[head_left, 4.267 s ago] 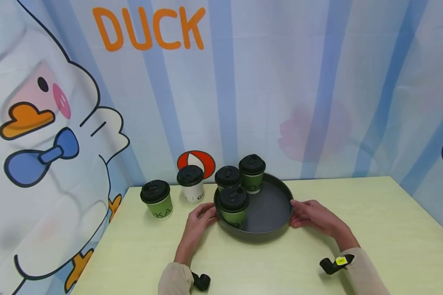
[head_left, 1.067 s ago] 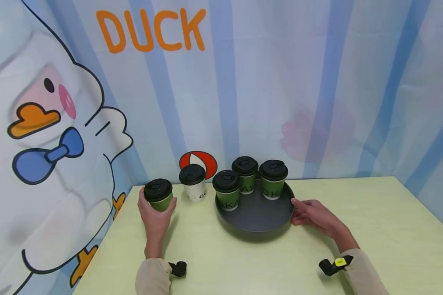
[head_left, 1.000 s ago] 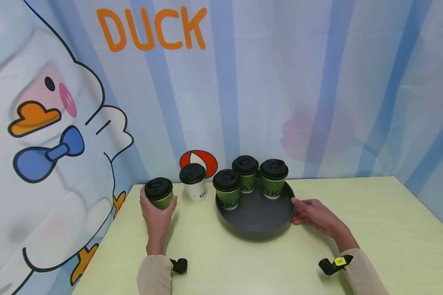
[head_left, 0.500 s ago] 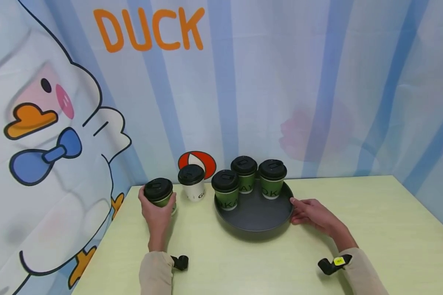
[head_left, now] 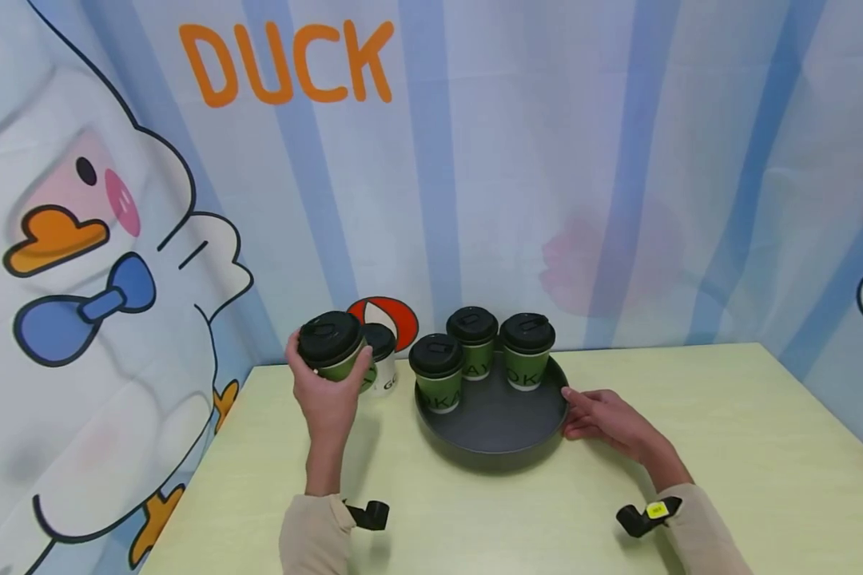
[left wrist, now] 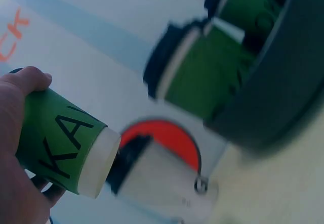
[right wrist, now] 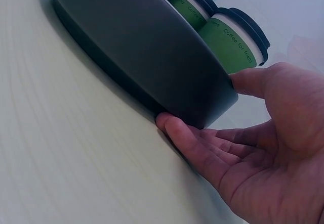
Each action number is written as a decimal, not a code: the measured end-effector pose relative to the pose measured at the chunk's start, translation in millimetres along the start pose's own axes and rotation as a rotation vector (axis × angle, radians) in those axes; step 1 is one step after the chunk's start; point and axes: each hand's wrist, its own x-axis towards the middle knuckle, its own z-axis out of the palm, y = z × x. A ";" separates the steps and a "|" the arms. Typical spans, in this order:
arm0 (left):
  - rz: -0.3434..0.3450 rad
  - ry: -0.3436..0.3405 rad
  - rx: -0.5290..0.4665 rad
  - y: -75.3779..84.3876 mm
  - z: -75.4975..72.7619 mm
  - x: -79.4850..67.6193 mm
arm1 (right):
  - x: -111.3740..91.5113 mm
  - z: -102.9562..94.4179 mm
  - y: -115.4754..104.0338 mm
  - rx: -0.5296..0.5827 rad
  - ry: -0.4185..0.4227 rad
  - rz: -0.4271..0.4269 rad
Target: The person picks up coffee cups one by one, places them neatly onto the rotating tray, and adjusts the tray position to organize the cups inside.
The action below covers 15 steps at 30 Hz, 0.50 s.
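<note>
My left hand grips a green paper coffee cup with a black lid, lifted off the table and slightly tilted. Behind it, partly covered, a white coffee cup with a black lid stands on the table. At the right side of a round dark grey tray, my right hand pinches the rim, thumb on top and fingers underneath, as the right wrist view shows. Three lidded green cups stand upright in the tray: one at the left, one at the back and one at the right.
The pale yellow table ends at a fabric backdrop with a duck print and blue stripes. The tray's front half shows bare floor.
Since the earliest frame, the tray's cups have been rearranged, and my left hand has left the rim for the far-left cup. In the last half second it raised that cup and moved it right.
</note>
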 end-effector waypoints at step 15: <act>-0.023 -0.205 -0.063 59.8 72.7 -68.6 | 2.1 0.0 2.0 0.020 0.003 0.001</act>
